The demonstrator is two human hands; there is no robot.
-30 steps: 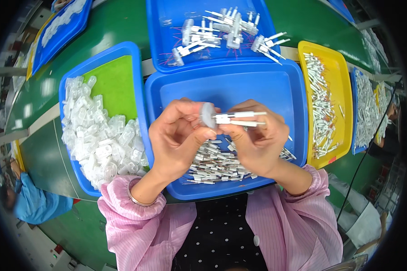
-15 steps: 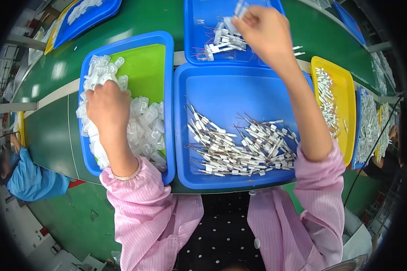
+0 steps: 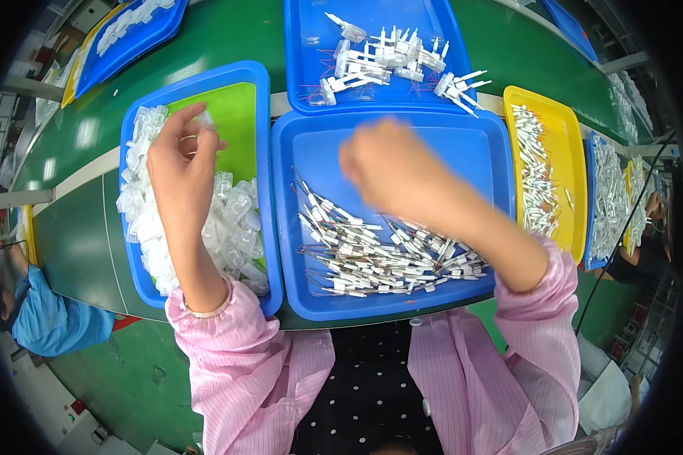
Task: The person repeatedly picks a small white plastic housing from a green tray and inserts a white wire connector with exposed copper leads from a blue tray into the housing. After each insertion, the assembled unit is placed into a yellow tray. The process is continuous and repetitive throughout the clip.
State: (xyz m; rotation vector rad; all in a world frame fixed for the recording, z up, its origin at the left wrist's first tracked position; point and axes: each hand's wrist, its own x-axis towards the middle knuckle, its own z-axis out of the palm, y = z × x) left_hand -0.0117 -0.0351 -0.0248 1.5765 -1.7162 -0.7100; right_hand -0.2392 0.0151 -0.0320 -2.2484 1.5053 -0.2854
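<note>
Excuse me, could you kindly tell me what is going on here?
A pink-sleeved person is working by hand. The left hand, raised over the left tray of clear plastic pieces, seems to pinch one small piece. The right hand, blurred, is above the middle tray of white wired parts; whether it holds anything is unclear. Clear-and-white assemblies lie in the far tray.

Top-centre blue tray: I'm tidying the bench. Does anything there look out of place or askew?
Yes. At the lower-right corner of the blue tray, one clear-and-white assembly reaches over the rim, its white prongs poking out past the edge, while the other assemblies lie inside.
</note>
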